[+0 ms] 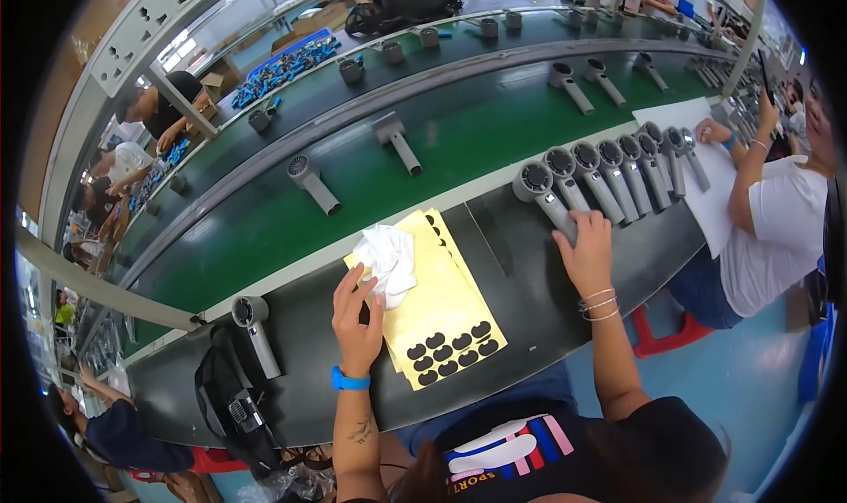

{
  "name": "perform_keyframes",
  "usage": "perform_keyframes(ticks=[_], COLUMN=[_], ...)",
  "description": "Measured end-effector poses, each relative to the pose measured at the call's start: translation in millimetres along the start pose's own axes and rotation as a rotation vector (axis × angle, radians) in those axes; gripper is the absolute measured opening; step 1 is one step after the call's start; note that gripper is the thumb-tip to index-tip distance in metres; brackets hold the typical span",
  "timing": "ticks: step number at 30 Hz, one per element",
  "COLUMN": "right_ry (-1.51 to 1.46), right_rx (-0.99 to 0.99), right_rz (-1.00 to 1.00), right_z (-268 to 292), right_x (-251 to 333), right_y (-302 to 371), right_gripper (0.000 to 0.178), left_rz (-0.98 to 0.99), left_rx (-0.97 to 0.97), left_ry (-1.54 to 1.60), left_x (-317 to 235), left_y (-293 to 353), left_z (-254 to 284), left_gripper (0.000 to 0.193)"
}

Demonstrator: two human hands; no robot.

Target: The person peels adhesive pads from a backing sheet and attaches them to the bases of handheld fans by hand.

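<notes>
My right hand [587,249] is closed around the lower handle of a grey handheld fan [535,182], the leftmost of a slanted row on the black bench. Several more grey handheld fans [609,155] lie side by side to its right, heads pointing away from me. My left hand [358,322], with a blue band at the wrist, has its fingers apart at the near edge of a crumpled white cloth [386,260]; whether it touches the cloth I cannot tell. Under the cloth lie yellow sheets [450,300] with several black oval stickers near the front edge.
At the left, another handheld fan [256,335] lies beside a black bag [221,384]. Beyond the bench runs a green conveyor belt [265,229] carrying scattered grey fans [313,185]. A co-worker in a white top [776,229] sits at the right, one hand near the row's end.
</notes>
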State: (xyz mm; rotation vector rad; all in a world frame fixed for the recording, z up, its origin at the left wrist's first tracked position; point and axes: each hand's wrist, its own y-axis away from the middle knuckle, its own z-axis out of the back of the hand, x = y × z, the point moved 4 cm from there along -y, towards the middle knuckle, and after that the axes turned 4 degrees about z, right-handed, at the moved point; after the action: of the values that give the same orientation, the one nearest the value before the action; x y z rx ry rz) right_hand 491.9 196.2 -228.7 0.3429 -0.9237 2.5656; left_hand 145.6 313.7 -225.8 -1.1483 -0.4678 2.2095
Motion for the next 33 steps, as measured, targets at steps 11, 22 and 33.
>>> perform_keyframes(ticks=[11,22,33], right_ry=[-0.363,-0.528,-1.024], right_rx=[-0.092,-0.232,0.449], right_rz=[-0.117,0.163,0.663], right_z=[20.7,52.2,86.6], right_x=[19.4,80.3,192.8], right_y=[16.9,-13.9,-8.2], right_gripper=[0.040,0.039,0.048], left_rz=[-0.018,-0.065,0.012], left_rx=[-0.043,-0.036,0.494], left_ry=[0.079,0.053,0.384], left_x=[-9.9,-32.8,-101.4], left_y=[4.4,2.6,4.5], left_z=[1.4,7.3,30.0], left_gripper=[0.018,0.019,0.049])
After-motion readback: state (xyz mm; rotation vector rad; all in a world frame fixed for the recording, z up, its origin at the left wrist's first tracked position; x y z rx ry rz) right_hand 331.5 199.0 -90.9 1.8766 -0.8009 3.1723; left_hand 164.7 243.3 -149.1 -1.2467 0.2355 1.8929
